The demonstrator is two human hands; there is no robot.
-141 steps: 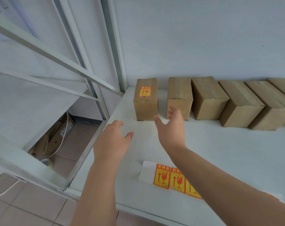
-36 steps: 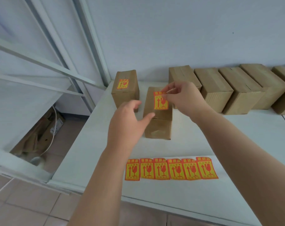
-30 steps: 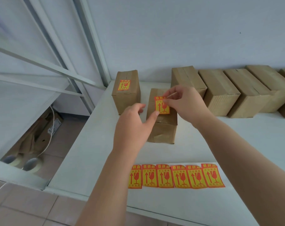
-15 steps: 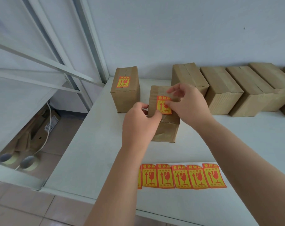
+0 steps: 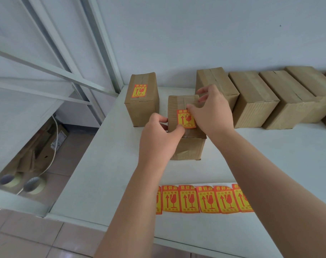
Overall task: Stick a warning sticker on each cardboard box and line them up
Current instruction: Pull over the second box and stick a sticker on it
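Sticker going onto the pulled-out box on the white table

The white table (image 5: 106,174) stands against a pale wall (image 5: 195,34), with a tiled floor (image 5: 24,244) and a lower shelf (image 5: 18,198) holding two tape rolls (image 5: 34,185) off to the left of the hands. The left hand (image 5: 158,138) grips the near box (image 5: 188,146) by its left edge, thumb on top. The right hand (image 5: 210,112), fingers loose and spread, presses the warning sticker (image 5: 185,121) flat on that box's lid. Just left of the grip stands a stickered box (image 5: 141,101). Behind and to the right runs a row of plain boxes (image 5: 255,101). The sticker sheet (image 5: 205,199) lies nearer, under the forearms.
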